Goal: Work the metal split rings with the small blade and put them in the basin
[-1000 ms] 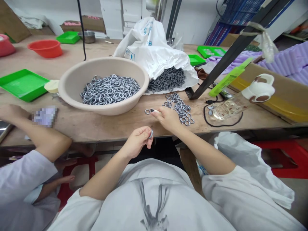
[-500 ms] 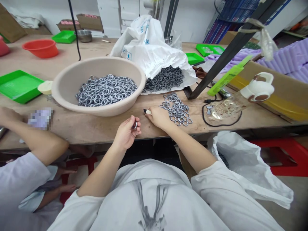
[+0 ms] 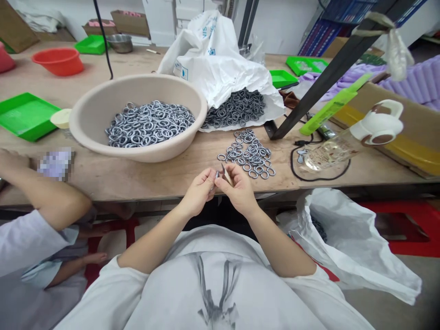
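My left hand (image 3: 199,191) is closed on a small grey ring (image 3: 217,174), pinched between thumb and fingers just over the table's front edge. My right hand (image 3: 240,190) grips a short pale-handled tool (image 3: 227,176) with a dark, pointed tip; its exact kind is unclear. The two hands meet, the tool's tip beside the ring. Behind my right hand lies a loose pile of grey rings (image 3: 252,156) on the wooden table (image 3: 165,181). A large beige basin (image 3: 137,153) to the left holds many more rings.
A white sack (image 3: 220,64) spills darker rings behind the basin. At right are a slanted metal post (image 3: 319,78), a clear bottle (image 3: 333,153) and a black cable (image 3: 292,169). A white bag (image 3: 354,229) hangs below the table edge. Another person's arm (image 3: 51,197) rests at left.
My right hand has come back from the ring pile toward my left, bringing the tool to the ring. My left hand has shifted right. One ring now lies apart at the pile's left.
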Tool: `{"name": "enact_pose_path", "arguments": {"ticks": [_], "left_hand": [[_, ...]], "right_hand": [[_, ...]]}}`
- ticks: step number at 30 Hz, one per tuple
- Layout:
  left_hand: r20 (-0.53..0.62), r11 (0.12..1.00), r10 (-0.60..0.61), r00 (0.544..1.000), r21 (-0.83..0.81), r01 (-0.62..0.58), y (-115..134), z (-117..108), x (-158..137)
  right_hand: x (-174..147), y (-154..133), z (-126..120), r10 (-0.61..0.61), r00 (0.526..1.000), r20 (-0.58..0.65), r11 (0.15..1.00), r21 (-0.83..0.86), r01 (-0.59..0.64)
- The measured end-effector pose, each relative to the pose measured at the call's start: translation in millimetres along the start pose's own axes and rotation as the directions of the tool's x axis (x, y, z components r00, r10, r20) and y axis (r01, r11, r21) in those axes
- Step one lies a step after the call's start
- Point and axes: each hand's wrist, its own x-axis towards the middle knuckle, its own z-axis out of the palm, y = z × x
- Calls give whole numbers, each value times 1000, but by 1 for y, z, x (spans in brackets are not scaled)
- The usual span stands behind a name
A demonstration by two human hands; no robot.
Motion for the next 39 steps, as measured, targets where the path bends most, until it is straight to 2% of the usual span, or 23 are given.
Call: {"name": "enact_pose_path", "arguments": {"ticks": [4,6,9,12,14,18,20,22,28,30,32,33,35,37,39], "left_hand": [[68,999,-32,997,-21,34,3,4,-4],[109,997,-64,992,-45,69,3,6,-7],[127,992,-90,988,-74,100,2,8,-11],[123,994,-74,990,-76,83,2,10,-13],[118,994,-58,991,-81,68,4,9,-12],[80,989,-58,995,-134,68,5,7,-12],[64,983,-73,995,-166,83,5,6,-13],[57,979,-91,994,-179,100,5,6,-13],[69,971,-131,989,-191,142,7,4,-14],[97,974,-126,987,-178,142,7,3,-16],[163,978,-124,979,-147,149,7,2,-20],[183,978,-127,975,-138,154,7,0,-22],[154,976,-131,979,-153,155,6,-4,-25],[63,972,-128,990,-190,137,7,-10,-24],[-3,970,-114,993,-215,111,10,-16,-21]], "right_hand": [[-4,-1,-6,-150,987,52,984,-93,154],[-5,1,-6,-219,976,8,966,-141,218],[-3,5,-5,-204,978,-51,970,-147,194],[0,4,-10,-138,990,-38,987,-91,135],[-2,0,-15,-195,981,9,971,-137,195],[-13,-11,-17,-376,912,166,823,-392,411],[-17,-14,-15,-410,890,199,754,-474,454],[-19,-14,-12,-424,880,214,723,-505,471],[-17,-1,-7,-443,873,204,702,-527,479],[-9,7,-13,-413,902,123,721,-561,406],[5,13,-22,-339,940,-43,719,-657,229],[14,15,-27,-292,949,-119,673,-731,115],[33,13,-34,-159,975,-156,483,-873,-61],[51,9,-34,-59,990,-130,264,-958,-110],[65,6,-29,46,994,-98,89,-991,-102]]}}
